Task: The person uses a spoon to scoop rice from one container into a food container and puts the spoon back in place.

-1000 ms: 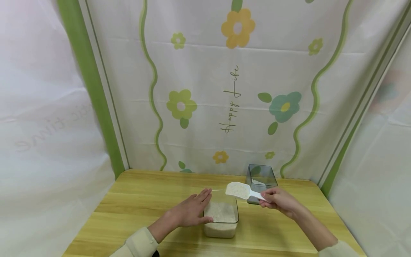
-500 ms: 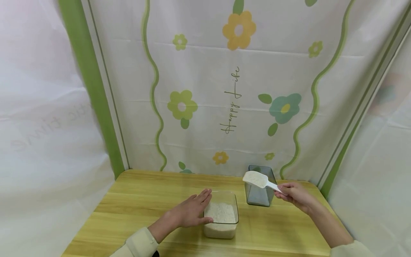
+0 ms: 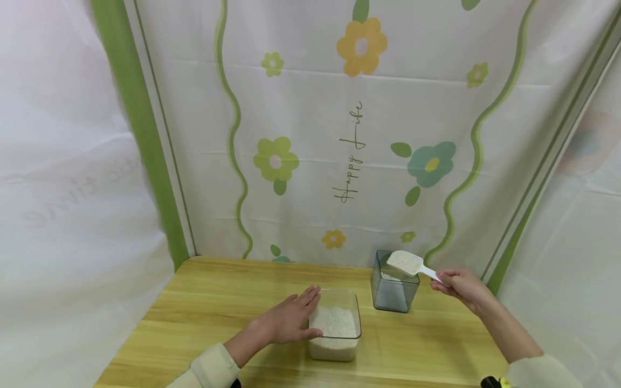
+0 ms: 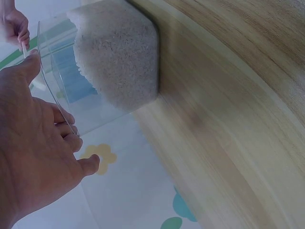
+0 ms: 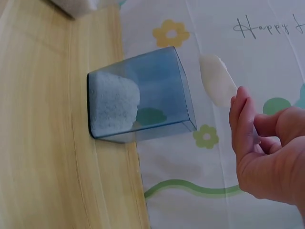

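Note:
My right hand pinches the handle of a white scoop heaped with rice. The scoop is held above the mouth of a blue-tinted clear container, apart from it in the right wrist view. White rice fills the lower part of that container. Nearer and to the left, a clear square container holds a larger bed of rice. Along its left rim rests my left hand, the fingers extended and the thumb at the near side.
Both containers stand on a wooden table. A white curtain printed with flowers hangs behind the table's far edge, and more curtain closes in both sides. A small black and yellow object shows at the bottom right.
My right hand has carried the rice-filled scoop rightward and away from me, from beside the clear container to above the blue-tinted one. The left hand stays at the rim.

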Available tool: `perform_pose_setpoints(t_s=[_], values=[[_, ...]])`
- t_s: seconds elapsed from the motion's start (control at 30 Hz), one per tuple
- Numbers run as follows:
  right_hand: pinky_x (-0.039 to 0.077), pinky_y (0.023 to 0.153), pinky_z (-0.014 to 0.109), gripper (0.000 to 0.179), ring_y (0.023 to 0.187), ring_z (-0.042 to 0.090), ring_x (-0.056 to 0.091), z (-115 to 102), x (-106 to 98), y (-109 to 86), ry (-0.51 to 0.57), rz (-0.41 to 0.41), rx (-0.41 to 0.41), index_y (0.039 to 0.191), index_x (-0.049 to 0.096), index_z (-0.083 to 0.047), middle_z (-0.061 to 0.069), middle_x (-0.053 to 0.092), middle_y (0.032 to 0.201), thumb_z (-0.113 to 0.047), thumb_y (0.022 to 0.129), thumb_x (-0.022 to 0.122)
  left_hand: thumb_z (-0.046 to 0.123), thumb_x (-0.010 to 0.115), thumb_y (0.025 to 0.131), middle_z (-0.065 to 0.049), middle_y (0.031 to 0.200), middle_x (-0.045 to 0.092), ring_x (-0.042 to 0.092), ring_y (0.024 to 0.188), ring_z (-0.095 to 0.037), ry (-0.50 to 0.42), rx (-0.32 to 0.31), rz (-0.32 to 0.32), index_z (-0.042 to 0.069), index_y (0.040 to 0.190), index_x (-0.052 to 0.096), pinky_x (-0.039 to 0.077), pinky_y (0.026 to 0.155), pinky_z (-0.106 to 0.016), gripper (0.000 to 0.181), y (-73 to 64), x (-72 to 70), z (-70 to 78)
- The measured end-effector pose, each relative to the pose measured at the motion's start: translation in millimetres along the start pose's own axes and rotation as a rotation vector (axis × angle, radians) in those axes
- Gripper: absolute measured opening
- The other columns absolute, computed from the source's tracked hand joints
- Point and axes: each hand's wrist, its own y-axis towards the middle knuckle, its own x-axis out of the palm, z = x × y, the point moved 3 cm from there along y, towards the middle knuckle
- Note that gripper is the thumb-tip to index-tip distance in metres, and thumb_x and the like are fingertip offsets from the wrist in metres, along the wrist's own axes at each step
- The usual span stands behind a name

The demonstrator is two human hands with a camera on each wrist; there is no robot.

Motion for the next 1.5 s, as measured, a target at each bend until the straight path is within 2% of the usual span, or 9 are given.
perform_pose_setpoints(t_s=[0.23,0.4,0.6,0.9,1.17,1.33,1.5], values=[[0.057,0.071,0.014,0.045,0.074,0.004,0.072,1,-6,3.1,-0.078,0.062,-0.009,0.130,0.033,0.034,0.002,0.074,0.080,-0.003,0.106,0.039,0.070,0.034,0.098,-0.004,0.169,0.005,0.009,0.157,-0.020,-0.022,0.007,-0.002,0.009,0.161,0.015,0.028,0.120,-0.051,0.089,0.6,0.9,0.2],[0.057,0.069,0.014,0.044,0.072,0.003,0.072,2,-8,7.6,-0.135,0.104,-0.026,0.130,0.037,0.033,0.000,0.074,0.077,-0.004,0.106,0.041,0.066,0.038,0.100,-0.005,0.169,0.006,0.009,0.157,-0.021,-0.032,0.010,0.000,0.008,0.161,0.015,0.028,0.120,-0.052,0.087,0.4,0.1,1.1],[0.057,0.066,0.015,0.042,0.067,0.001,0.071,1,-3,9.3,-0.207,0.159,-0.072,0.126,0.041,0.034,-0.001,0.072,0.074,-0.002,0.105,0.042,0.064,0.039,0.100,-0.005,0.169,0.004,0.008,0.157,-0.021,-0.033,0.009,0.002,0.008,0.161,0.015,0.027,0.121,-0.052,0.086,1.3,0.7,0.9],[0.057,0.064,0.016,0.040,0.066,0.001,0.069,-5,4,9.6,-0.321,0.218,-0.075,0.123,0.047,0.031,0.001,0.072,0.076,-0.004,0.106,0.043,0.066,0.037,0.100,-0.006,0.169,0.005,0.009,0.157,-0.021,-0.008,0.010,0.005,0.008,0.161,0.016,0.029,0.120,-0.051,0.087,1.2,1.2,1.2],[0.056,0.058,0.020,0.036,0.064,0.004,0.069,-11,11,8.8,-0.518,0.288,-0.134,0.117,0.059,0.024,0.010,0.074,0.079,-0.007,0.104,0.048,0.064,0.038,0.101,-0.006,0.169,0.006,0.009,0.157,-0.022,-0.022,0.006,-0.004,0.008,0.161,0.015,0.029,0.120,-0.051,0.086,0.0,-1.1,1.2],[0.053,0.052,0.021,0.032,0.061,0.007,0.069,-11,13,10.1,-0.599,0.332,-0.186,0.109,0.065,0.021,0.009,0.073,0.076,-0.007,0.102,0.051,0.064,0.038,0.100,-0.006,0.169,0.006,0.010,0.157,-0.022,-0.009,0.007,0.001,0.007,0.161,0.016,0.029,0.120,-0.051,0.086,0.1,-0.7,1.6],[0.048,0.049,0.023,0.026,0.061,0.008,0.068,-11,18,11.9,-0.693,0.381,-0.230,0.099,0.071,0.012,0.006,0.073,0.072,-0.008,0.101,0.055,0.070,0.031,0.099,-0.005,0.169,0.006,0.009,0.157,-0.021,-0.009,0.008,0.001,0.008,0.161,0.015,0.029,0.120,-0.050,0.090,-0.2,-0.2,0.9]])
